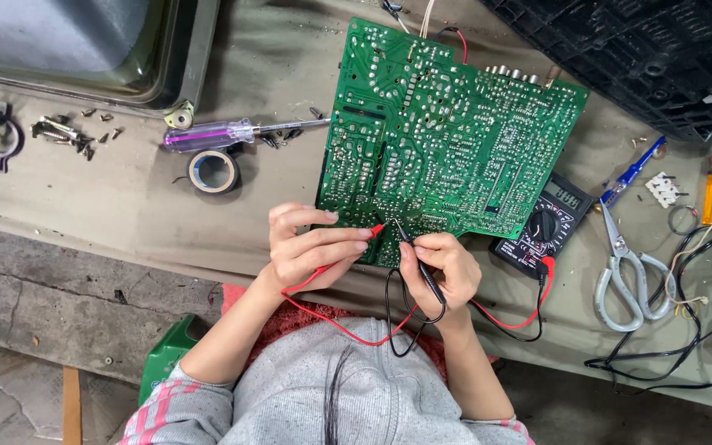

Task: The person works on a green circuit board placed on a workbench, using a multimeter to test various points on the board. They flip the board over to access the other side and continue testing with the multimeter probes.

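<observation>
left hand [311, 247] red probe [348, 249], right hand [442, 268] black probe [418, 262], on green circuit board [447, 132]

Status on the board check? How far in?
Done: circuit board lies solder side up, multimeter is beside it with leads plugged in.
In hand: left hand holds the red probe, right hand the black probe, both tips at the board's near edge.
Left: cannot tell how many points are already probed; most of the board lies beyond the probes.
</observation>
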